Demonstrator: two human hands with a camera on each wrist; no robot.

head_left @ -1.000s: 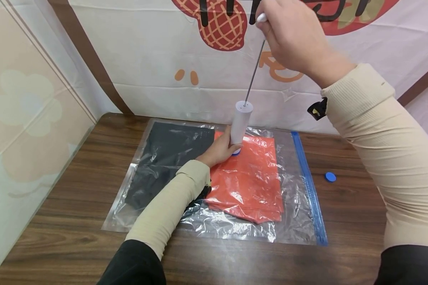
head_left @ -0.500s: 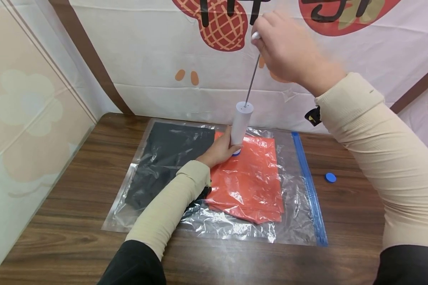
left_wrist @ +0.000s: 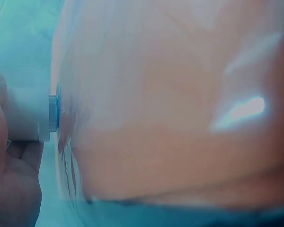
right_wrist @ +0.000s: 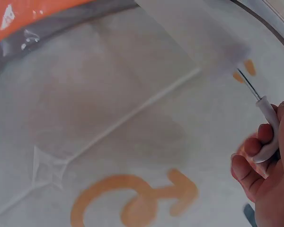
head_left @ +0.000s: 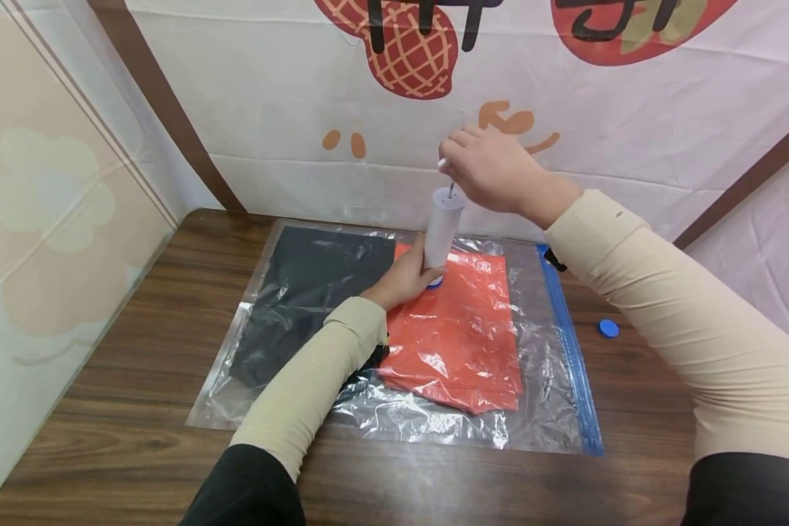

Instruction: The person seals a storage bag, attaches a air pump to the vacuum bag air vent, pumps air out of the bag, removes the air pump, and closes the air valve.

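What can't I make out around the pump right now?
Handle: head view, mostly covered by the right hand.
White pump, lower end: head view, partly covered by the left hand.
Pump's top: left wrist view, cut off by the left edge.
Detail on the blue disc: head view, too small.

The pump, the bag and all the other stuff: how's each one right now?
Pump: tilted, gripped by left hand
Rod: short bit showing
Handle: gripped by right hand
Bag: spread out, red bundle and dark bundle inside
Zip: can't tell if closed
Blue cap: loose on table
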